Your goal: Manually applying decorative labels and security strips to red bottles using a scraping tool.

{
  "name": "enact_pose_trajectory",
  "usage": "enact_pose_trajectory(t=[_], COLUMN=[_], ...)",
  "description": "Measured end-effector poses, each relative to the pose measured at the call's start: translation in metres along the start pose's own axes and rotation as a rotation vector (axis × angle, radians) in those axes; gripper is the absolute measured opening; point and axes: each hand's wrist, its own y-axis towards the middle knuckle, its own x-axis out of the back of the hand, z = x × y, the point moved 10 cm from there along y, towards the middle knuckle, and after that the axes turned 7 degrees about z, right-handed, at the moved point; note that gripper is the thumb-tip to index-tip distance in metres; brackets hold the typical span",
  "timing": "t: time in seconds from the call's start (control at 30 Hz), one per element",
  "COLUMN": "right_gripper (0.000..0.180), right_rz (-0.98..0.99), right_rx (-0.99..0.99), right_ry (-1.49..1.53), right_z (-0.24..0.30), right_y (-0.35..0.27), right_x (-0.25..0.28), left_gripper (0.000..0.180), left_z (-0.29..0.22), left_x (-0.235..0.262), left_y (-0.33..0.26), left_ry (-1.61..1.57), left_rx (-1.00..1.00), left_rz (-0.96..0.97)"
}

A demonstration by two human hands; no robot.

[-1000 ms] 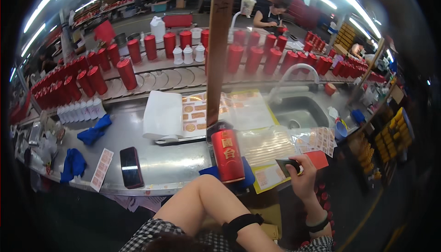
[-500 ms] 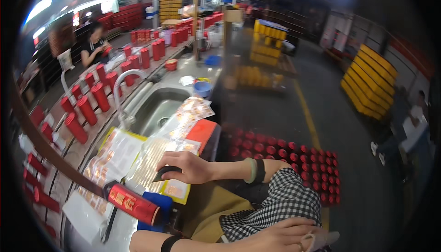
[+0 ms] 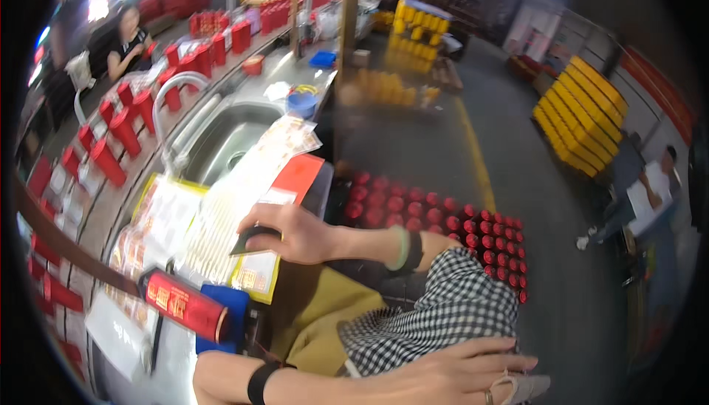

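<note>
My right hand [image 3: 292, 234] is closed on a small black scraper [image 3: 255, 237], held above a sheet of pale strips [image 3: 214, 217] with a yellow-edged sheet [image 3: 257, 276] under it. My left arm crosses in front of me. The left hand [image 3: 469, 375] lies with fingers stretched out on the black-and-white checked sleeve [image 3: 436, 313] of my right arm. A ring and a pale wrapping show on its fingers. Left of the scraper, a red cylinder [image 3: 181, 305] with gold marking lies tilted beside a blue block [image 3: 227, 316]; neither hand touches it.
Beyond the sheets are a steel sink [image 3: 240, 135] with a curved faucet [image 3: 159, 106] and a blue bowl [image 3: 301, 102]. Red cylinders [image 3: 124, 132] line the left bench. Many red-topped items [image 3: 436, 217] stand at right, near yellow stacked crates [image 3: 580, 113]. Two people work farther off.
My head view has turned, so the bench and crates sit farther left and higher. The left hand's fingers have spread somewhat on the sleeve. My right hand keeps the scraper.
</note>
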Motion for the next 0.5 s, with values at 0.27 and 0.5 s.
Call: enact_pose_trajectory(t=[0.27, 0.5], right_gripper=[0.024, 0.024], right_rz=[-0.086, 0.171], right_rx=[0.165, 0.336], right_ry=[-0.042, 0.115], right_z=[0.016, 0.012], right_y=[0.063, 0.104], right_x=[-0.010, -0.115], left_gripper=[0.075, 0.067], left_z=[-0.059, -0.150], left_x=[0.124, 0.100], left_y=[-0.123, -0.347], left_ry=[0.599, 1.116], left_rx=[0.566, 0.846], left_rz=[-0.414, -1.539])
